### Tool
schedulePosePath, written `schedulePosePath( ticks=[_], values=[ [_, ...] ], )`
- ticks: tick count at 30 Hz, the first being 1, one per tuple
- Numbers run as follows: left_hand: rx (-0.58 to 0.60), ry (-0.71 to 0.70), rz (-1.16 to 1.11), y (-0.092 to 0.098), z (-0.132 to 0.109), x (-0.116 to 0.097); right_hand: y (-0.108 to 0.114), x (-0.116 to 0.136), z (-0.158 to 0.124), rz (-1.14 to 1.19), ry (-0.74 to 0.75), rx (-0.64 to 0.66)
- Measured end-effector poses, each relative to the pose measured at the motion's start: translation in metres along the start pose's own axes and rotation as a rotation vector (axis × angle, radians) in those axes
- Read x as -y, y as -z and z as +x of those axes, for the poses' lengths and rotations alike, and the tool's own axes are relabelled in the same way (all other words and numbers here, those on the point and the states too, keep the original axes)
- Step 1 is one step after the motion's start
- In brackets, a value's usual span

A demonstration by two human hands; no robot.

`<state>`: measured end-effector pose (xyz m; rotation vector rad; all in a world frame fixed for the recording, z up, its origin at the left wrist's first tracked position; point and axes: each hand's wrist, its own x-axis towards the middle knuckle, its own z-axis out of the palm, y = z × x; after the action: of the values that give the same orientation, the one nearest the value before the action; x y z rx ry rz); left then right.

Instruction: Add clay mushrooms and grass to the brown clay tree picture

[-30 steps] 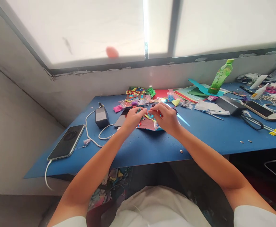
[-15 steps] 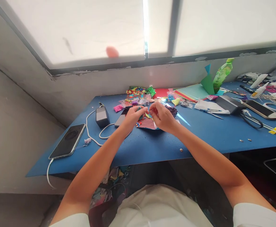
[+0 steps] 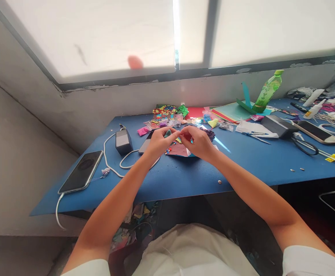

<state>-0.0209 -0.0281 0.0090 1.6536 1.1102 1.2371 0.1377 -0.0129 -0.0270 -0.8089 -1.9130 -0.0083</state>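
Observation:
Over a brown sheet (image 3: pixel 177 150) dotted with small yellow, red and blue pieces, my two hands meet at their fingertips. My left hand (image 3: pixel 160 143) is closed, with a small teal piece (image 3: pixel 167 133) showing between thumb and fingers; its kind is unclear. Thumb and forefinger of my right hand (image 3: pixel 199 143) are pinched against the left fingertips. Whatever the right fingers hold is too small to make out. A crinkled dark purple piece (image 3: pixel 209 133) lies behind the right hand.
At the left are a phone (image 3: pixel 81 172) with a white cable and a black box (image 3: pixel 124 142). Small colourful packets (image 3: pixel 174 123) lie behind my hands. Rightward stand a tilted green bottle (image 3: pixel 267 92), coloured sheets (image 3: pixel 230 112), a black case (image 3: pixel 280 126) and another phone (image 3: pixel 318 132).
My fingertips have come closer together, and the right hand has turned slightly. The green folded paper beside the bottle has tipped lower, and the bottle has shifted slightly left.

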Motion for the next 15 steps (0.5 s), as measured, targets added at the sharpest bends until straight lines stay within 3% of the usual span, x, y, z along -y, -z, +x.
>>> schedulePosePath(
  ticks=[7, 15],
  values=[
    [-0.044, -0.051, 0.046, 0.0002, -0.0020, -0.0043, 0.0030, -0.0014, 0.0001, -0.047, 0.118, -0.047],
    [-0.058, -0.022, 0.051, 0.0007, -0.0006, -0.0030, 0.0018, -0.0002, 0.0026, 0.057, 0.109, -0.086]
  ],
)
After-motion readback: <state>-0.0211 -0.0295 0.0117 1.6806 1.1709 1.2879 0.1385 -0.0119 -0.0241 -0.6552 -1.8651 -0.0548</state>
